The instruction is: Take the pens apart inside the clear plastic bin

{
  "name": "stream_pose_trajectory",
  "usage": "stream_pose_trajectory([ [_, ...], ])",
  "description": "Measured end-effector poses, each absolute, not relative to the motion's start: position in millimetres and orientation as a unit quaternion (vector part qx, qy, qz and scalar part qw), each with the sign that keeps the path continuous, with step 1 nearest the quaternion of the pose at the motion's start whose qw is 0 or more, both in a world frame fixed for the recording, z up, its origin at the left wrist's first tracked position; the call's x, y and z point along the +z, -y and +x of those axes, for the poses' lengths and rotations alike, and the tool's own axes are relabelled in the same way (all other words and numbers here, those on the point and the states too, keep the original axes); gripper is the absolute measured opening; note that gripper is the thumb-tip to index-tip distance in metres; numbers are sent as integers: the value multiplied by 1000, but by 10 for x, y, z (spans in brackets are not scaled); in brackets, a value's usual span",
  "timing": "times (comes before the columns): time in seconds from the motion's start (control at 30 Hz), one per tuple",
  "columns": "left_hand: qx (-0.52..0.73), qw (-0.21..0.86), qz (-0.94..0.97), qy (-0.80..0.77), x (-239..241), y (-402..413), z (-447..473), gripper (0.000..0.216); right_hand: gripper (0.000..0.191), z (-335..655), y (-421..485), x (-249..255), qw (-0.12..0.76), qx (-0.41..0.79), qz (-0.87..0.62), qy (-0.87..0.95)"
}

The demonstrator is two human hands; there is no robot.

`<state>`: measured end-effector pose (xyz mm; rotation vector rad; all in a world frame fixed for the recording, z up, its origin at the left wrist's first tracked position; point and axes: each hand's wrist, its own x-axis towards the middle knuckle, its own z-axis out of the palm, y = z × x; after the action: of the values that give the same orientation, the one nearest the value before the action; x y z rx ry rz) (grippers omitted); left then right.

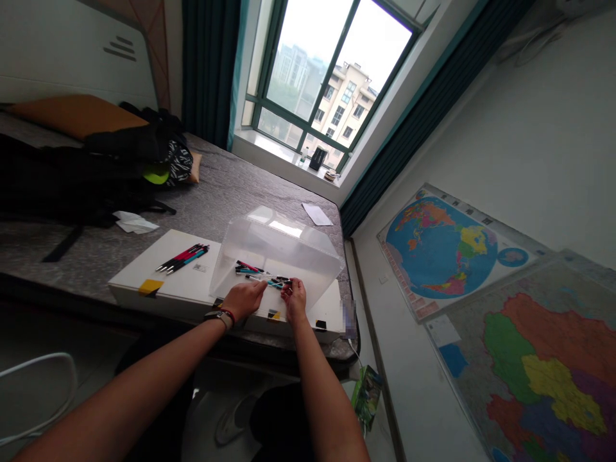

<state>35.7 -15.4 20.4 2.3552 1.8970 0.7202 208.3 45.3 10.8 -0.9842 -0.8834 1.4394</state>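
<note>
My left hand (244,300), with a band and watch at the wrist, is closed in a pinch at the near end of a pen (275,282). The fingers of my right hand (294,298) are closed around the other end of this pen, which has a teal part and a dark tip. Behind both hands, several loose pens (248,267), black, red and teal, lie inside a translucent plastic box (298,253) with its opening toward me. The box rests on a long white carton (168,289). My fingers partly hide the pen.
On the carton's left lie several pens (181,258) side by side. The carton stands on a grey mattress (269,186). A crumpled tissue (135,222), dark clothing (58,173) and a paper sheet (316,214) lie farther back. Maps (443,250) hang on the right wall.
</note>
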Motion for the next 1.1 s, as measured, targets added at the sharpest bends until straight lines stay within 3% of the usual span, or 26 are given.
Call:
stream_pose_trajectory([
  [0.77,247,29,731,-636,169,127,367,31,28,2100,-437,135,555,612,-421,374],
  [1.1,252,26,720,-646,182,131,376,33,70,2111,-452,78,564,601,-405,395],
])
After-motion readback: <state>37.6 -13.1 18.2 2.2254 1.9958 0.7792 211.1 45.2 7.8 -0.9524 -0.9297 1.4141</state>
